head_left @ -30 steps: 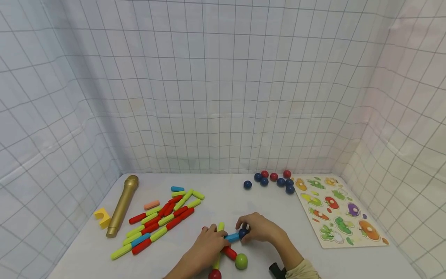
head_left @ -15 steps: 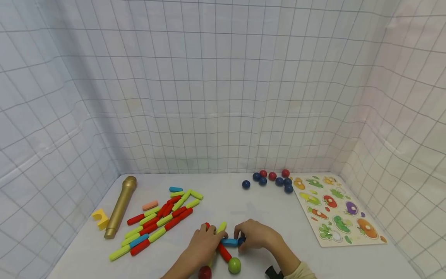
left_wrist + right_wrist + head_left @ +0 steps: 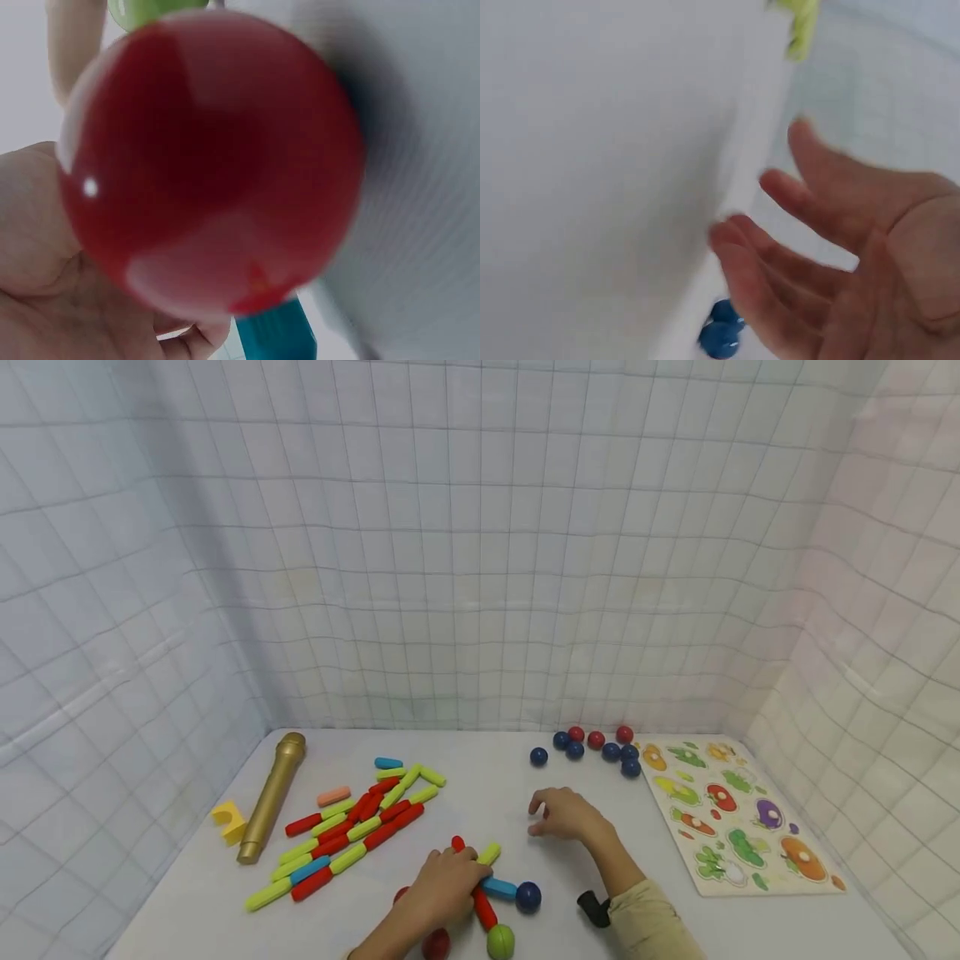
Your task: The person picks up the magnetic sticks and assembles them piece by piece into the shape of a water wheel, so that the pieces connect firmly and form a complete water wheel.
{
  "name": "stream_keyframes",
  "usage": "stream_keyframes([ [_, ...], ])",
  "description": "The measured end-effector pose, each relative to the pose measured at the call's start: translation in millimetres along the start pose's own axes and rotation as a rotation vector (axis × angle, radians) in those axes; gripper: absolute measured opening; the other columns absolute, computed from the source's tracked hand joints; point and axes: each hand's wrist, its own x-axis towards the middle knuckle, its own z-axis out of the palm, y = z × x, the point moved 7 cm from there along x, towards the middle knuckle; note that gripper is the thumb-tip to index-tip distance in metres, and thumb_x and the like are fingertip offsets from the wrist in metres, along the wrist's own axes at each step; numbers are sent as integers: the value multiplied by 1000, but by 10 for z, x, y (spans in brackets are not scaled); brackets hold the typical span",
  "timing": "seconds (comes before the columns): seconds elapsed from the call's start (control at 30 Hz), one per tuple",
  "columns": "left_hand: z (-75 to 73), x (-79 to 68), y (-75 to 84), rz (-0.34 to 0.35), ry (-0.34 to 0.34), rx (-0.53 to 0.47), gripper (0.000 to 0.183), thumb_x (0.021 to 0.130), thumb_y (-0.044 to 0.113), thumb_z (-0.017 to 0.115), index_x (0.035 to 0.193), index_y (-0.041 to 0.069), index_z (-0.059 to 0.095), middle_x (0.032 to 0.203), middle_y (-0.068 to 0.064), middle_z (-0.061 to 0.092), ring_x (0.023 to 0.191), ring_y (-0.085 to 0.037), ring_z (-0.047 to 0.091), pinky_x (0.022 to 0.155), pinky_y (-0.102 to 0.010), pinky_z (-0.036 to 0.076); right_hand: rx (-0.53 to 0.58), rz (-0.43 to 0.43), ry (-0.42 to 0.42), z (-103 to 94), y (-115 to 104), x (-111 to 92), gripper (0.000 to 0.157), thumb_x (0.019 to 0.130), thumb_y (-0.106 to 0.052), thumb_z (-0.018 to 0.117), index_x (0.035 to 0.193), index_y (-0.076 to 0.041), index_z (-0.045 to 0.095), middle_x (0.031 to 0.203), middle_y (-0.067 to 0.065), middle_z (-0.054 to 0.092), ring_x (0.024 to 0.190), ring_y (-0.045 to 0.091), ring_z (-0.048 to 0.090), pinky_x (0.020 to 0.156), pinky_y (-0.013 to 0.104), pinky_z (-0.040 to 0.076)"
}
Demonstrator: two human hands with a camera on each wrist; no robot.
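Observation:
My left hand (image 3: pixel 444 885) grips a toy rod-and-ball build where its rods meet. Red rod (image 3: pixel 484 910), blue rod (image 3: pixel 498 888) and yellow-green rod (image 3: pixel 489 854) stick out from beneath its fingers; the joint itself is hidden. A navy ball (image 3: pixel 528 897) caps the blue rod, and a green ball (image 3: pixel 501 942) ends the red one. In the left wrist view a large red ball (image 3: pixel 210 161) covers much of that hand. Fingers spread and holding nothing, my right hand (image 3: pixel 566 814) is over the table, between the build and the loose balls; it looks blurred in the right wrist view.
Loose navy balls (image 3: pixel 538 757) and red balls (image 3: pixel 596 740) lie at the back right, beside a vegetable puzzle board (image 3: pixel 738 822). To the left are rows of coloured rods (image 3: pixel 363 828), a gold microphone-shaped tube (image 3: pixel 272 797) and a yellow block (image 3: pixel 229 822).
My right hand has let go of the navy ball, now on the blue rod's end, and moved up and away toward the back. The left hand keeps holding the build.

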Motion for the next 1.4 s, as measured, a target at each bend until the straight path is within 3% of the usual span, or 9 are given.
stream_keyframes([
  [0.07,12,13,28,6,-7,-10,34,82,12,73,114,24,72,107,-1,65,90,-18,54,86,-41,49,-63,64,128,-117,153,171,24,81,-16,76,101,-9,66,102,13,65,83,24,59,72,39,51],
  [0.17,22,31,75,20,-5,-16,35,81,10,74,114,24,72,108,-1,66,91,-18,55,85,-39,49,-128,136,297,-274,303,385,36,81,-8,72,114,-3,60,121,28,56,80,32,62,67,42,54],
  [0.27,33,47,124,34,5,-15,36,81,9,74,113,26,73,110,-1,65,91,-18,55,85,-38,50,-166,113,376,-361,341,544,54,81,1,65,132,-2,50,137,36,42,77,37,65,61,43,55],
  [0.43,55,69,185,39,7,-29,37,79,9,76,111,27,74,111,-1,65,88,-17,54,84,-35,49,-266,-10,283,-316,277,683,49,85,7,60,132,-8,58,144,26,44,105,43,63,85,50,55],
  [0.57,51,84,198,44,8,-39,36,79,9,76,111,27,74,111,-1,65,86,-16,54,82,-34,49,-284,-52,244,-265,246,670,32,85,4,64,116,-7,69,122,18,62,112,36,61,98,48,50],
  [0.67,34,90,186,47,18,-37,36,79,9,76,110,26,74,111,-1,65,86,-17,55,83,-35,50,-242,-84,228,-240,186,601,28,82,1,70,107,-9,72,109,13,67,107,31,63,97,45,50],
  [0.97,-21,74,114,40,39,-15,34,79,10,77,111,24,74,110,-2,65,88,-18,56,84,-38,51,-56,-125,69,-71,-34,310,22,78,-8,78,99,-14,73,106,7,70,105,27,62,97,49,49],
  [1.23,-4,30,90,40,26,-3,35,79,10,77,110,26,75,108,-2,65,86,-18,56,82,-37,50,13,-194,39,127,-190,-17,21,78,-10,79,97,-14,71,94,3,70,86,16,60,79,37,53],
  [1.4,1,20,95,39,27,-10,34,78,10,78,109,26,75,108,-2,65,84,-18,55,78,-33,48,30,-224,-16,208,-318,-188,22,79,-12,79,99,-15,70,97,2,69,89,15,59,80,35,53],
])
